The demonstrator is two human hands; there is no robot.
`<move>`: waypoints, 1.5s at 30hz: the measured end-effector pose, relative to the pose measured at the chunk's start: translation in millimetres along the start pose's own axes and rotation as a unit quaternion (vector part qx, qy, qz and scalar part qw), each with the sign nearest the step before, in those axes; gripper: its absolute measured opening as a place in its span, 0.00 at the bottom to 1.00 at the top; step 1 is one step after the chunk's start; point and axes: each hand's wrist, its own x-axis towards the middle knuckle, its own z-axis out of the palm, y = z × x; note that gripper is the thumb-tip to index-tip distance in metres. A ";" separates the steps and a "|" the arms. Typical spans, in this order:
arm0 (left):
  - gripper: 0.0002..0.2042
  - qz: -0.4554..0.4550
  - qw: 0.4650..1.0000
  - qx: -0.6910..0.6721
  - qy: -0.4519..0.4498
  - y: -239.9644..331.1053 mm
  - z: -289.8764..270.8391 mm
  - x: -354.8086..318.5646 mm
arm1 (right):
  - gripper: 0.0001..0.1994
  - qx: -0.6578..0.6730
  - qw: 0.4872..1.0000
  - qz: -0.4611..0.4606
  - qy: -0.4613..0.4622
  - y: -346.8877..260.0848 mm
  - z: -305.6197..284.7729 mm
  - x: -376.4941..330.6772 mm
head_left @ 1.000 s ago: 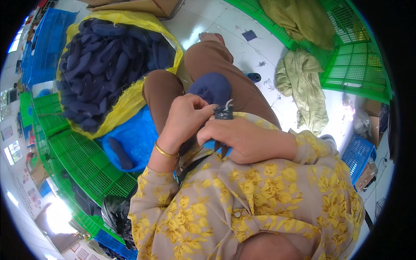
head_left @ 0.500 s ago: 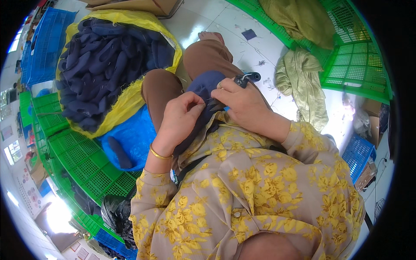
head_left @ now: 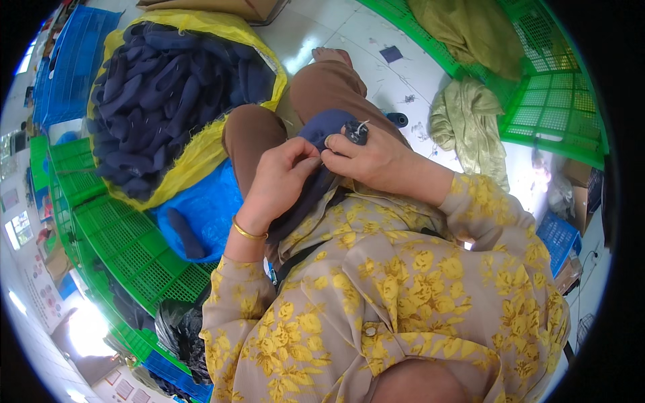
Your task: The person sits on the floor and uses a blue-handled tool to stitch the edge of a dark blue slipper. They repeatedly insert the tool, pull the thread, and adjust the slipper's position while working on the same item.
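Note:
Across my lap lies a navy fabric piece with a rounded end point(head_left: 325, 122), like the slipper-shaped pieces in the sack. My left hand point(head_left: 283, 176), with a gold bangle at the wrist, is closed in a pinch at its edge. What the pinch holds is too small to make out. Fingertip to fingertip with it, my right hand point(head_left: 366, 160) is closed around a dark tool point(head_left: 355, 132). Its blunt, wrapped-looking end, with a bit of white string, sticks out above my fingers. The tool's other end is hidden under the hand.
At left a yellow-edged sack point(head_left: 201, 144) brims with navy slipper-shaped pieces. Below it, one such piece point(head_left: 185, 232) lies on blue plastic point(head_left: 218, 201). Green crates point(head_left: 134, 245) stand left and upper right. A pale green cloth point(head_left: 467, 121) and a dark spool-like object point(head_left: 398, 119) lie on the right.
My right hand has turned and moved slightly left, its fingertips now meeting the left's. The tool's dark pointed end, visible before, is now hidden, and its wrapped end has swung left.

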 end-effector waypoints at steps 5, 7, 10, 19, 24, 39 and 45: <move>0.02 0.013 1.000 0.016 0.002 -4.4 0.2 1.9 | 0.08 0.063 0.998 0.026 -0.019 -5.3 1.9 5.1; 0.02 -0.001 1.000 -0.023 -0.001 -8.0 0.1 2.8 | 0.08 0.077 0.996 0.030 -0.020 -7.9 2.5 7.5; 0.03 -0.003 0.998 -0.067 0.008 -13.7 2.4 4.0 | 0.08 0.106 0.992 0.048 -0.046 -8.8 4.1 7.2; 0.02 -0.034 0.992 -0.122 0.024 -13.7 6.8 4.9 | 0.15 0.247 0.960 0.129 -0.019 -9.9 17.0 2.2; 0.02 -0.097 0.969 -0.227 0.009 -14.2 2.0 0.7 | 0.20 0.269 0.933 0.240 -0.008 5.8 4.7 -13.6; 0.03 0.054 0.968 0.142 0.199 -9.1 36.1 4.1 | 0.19 0.293 0.906 0.306 0.008 2.8 9.6 -21.4; 0.06 0.055 0.980 0.085 0.169 -6.7 34.2 2.9 | 0.18 0.290 0.907 0.303 0.007 4.5 8.2 -21.8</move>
